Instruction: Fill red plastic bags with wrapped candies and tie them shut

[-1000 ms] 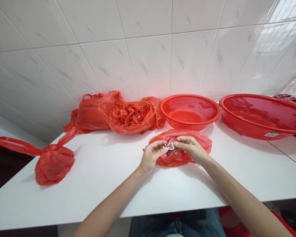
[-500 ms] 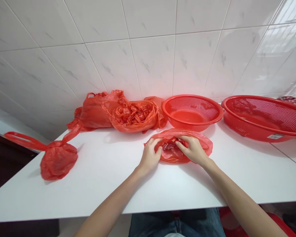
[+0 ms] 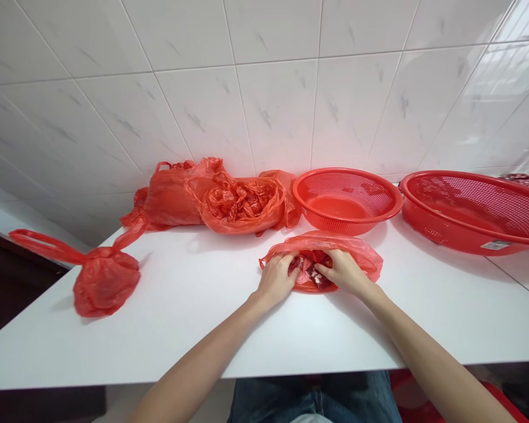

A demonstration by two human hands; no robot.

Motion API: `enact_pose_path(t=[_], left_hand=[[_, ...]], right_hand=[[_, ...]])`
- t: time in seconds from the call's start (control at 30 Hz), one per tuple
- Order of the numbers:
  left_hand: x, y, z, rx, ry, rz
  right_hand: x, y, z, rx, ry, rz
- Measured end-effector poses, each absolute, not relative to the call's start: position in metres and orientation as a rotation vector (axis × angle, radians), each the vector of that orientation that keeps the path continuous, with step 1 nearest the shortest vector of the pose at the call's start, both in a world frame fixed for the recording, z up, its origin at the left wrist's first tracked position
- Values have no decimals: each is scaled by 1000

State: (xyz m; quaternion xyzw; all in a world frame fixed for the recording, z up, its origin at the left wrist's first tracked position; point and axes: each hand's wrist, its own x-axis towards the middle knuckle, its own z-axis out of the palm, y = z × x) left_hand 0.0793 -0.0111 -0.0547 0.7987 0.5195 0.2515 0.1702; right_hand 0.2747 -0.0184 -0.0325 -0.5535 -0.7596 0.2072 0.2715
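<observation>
An unknotted red plastic bag (image 3: 364,258) lies with its mouth spread on the white table, and both my hands reach into it. Small shiny packets (image 3: 320,276) in red and dark brown, with white print, show between the hands. My left hand (image 3: 278,275) is at the left side of the mouth, its fingers and thumb curled round a small red packet that is mostly covered. On the right, my right hand (image 3: 344,271) pinches a dark red packet between thumb and fingers. The fingertips of both hands are partly hidden in the bag.
A knotted red bag (image 3: 106,285) stands at the left. Fuller red bags (image 3: 174,197) sit against the tiled wall, one holding crumpled red plastic (image 3: 238,202). A round red basket (image 3: 346,220) and a larger red basket (image 3: 458,229) stand at the back right of the table (image 3: 194,317).
My left hand has moved deeper into the bag's mouth. The packets between my hands have shifted, and more of their printed wrappers shows. The view has moved slightly.
</observation>
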Motion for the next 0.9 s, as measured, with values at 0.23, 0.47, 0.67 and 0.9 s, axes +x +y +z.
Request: enact_pose_path(t=[0.23, 0.47, 0.67, 0.9], left_hand=[[80, -12, -53, 2241, 1446, 769], [79, -14, -40, 2025, 1348, 930], [78, -13, -30, 1375, 1011, 1129], [78, -15, -29, 1237, 888, 1137]], right_hand=[[269, -14, -41, -1456, -2022, 490], [271, -16, -41, -1268, -1848, 536], [267, -23, -33, -947, -1896, 585], [262, -23, -33, -1005, -1680, 880]])
